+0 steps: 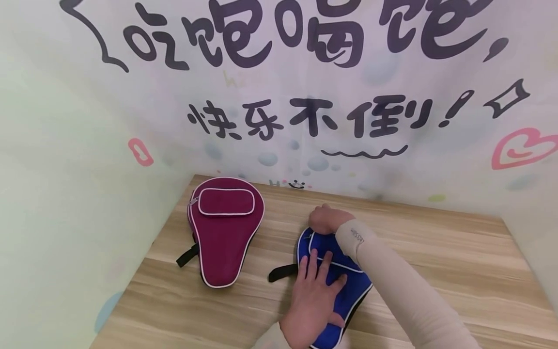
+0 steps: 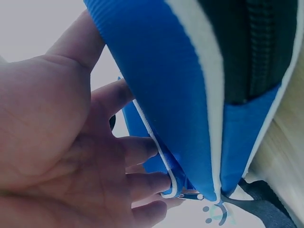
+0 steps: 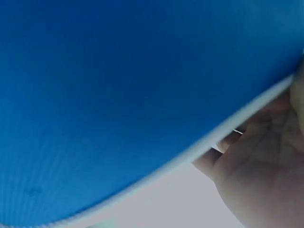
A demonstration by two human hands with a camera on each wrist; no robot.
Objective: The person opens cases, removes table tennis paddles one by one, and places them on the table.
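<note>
A blue paddle-shaped zip case (image 1: 348,295) with white piping and a front pocket lies on the table, its narrow end toward me. My left hand (image 1: 311,303) rests on its face with the fingers spread toward the pocket. In the left wrist view the case's side shows a dark zipper (image 2: 261,47). At the far rounded edge of the case is my right hand (image 1: 327,219), its fingers bent. What those fingertips touch or hold is hidden, also in the right wrist view, where the blue fabric (image 3: 118,95) fills most of the picture.
A dark red case (image 1: 222,242) of the same shape lies to the left, with a black strap (image 1: 187,255) at its side. Another black strap (image 1: 282,272) sticks out from the blue case. Behind the wooden table (image 1: 436,232) stands a white wall (image 1: 279,87) with black lettering.
</note>
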